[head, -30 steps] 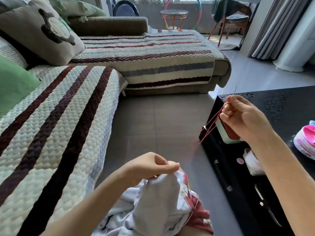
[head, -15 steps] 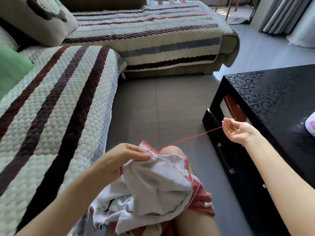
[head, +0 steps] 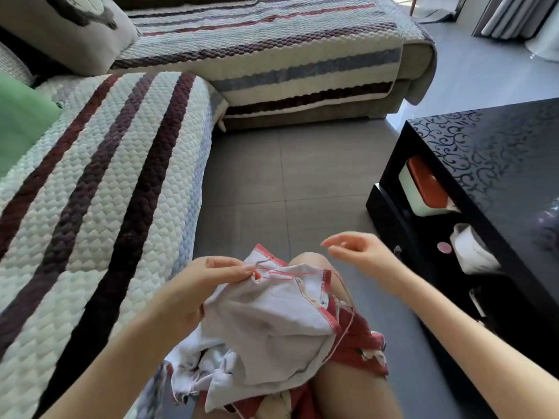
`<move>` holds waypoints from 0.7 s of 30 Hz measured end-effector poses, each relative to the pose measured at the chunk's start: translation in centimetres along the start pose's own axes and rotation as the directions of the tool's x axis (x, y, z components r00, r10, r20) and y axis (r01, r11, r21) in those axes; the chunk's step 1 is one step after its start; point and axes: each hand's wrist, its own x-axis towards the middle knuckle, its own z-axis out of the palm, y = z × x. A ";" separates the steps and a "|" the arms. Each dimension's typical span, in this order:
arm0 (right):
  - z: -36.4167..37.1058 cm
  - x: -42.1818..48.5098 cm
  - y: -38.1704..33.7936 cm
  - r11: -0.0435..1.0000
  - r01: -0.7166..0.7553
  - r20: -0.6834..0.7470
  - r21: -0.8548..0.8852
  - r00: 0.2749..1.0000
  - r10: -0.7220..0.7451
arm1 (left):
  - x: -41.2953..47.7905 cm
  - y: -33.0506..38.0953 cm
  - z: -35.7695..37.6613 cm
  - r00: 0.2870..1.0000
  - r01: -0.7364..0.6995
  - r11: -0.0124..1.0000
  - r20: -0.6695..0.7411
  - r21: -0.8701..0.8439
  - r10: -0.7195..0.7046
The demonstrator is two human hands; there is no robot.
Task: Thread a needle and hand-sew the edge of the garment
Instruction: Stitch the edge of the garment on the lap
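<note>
A white garment (head: pixel 266 322) with a red-stitched edge lies bunched on my lap. My left hand (head: pixel 205 279) pinches its upper edge between thumb and fingers, right where the red thread (head: pixel 281 272) enters the cloth. The thread lies slack along the hem and loops down the garment's right side (head: pixel 348 316). My right hand (head: pixel 360 252) hovers just right of the hem above my knee. Its thumb and forefinger are pinched close on the needle, which is too thin to make out clearly.
A striped quilted sofa (head: pixel 106 182) runs along my left and across the back. A glossy black coffee table (head: pixel 490 164) stands at right, with a white and red box (head: pixel 423 189) and a paper roll (head: pixel 472 249) on its lower shelf. Grey tiled floor (head: pixel 287 176) lies between.
My right hand came back from its far pull out to the right and now sits close to the hem. The taut thread has gone slack over the garment. The camera tilted down.
</note>
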 end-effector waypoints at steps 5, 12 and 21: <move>4.0 -1.8 -0.3 0.930 0.299 0.162 -0.213 0.950 -0.268 | -0.4 0.5 0.8 1.000 -0.018 1.000 -0.012 0.017 0.018; 2.8 -1.8 -2.4 0.957 0.285 -0.062 -0.053 0.956 -0.288 | -1.2 1.0 1.5 0.999 -0.036 0.998 0.008 0.055 0.036; -6.1 3.7 -5.5 0.886 0.188 -0.627 0.424 0.767 0.138 | -1.8 1.4 2.7 1.000 -0.022 0.999 -0.005 0.023 0.022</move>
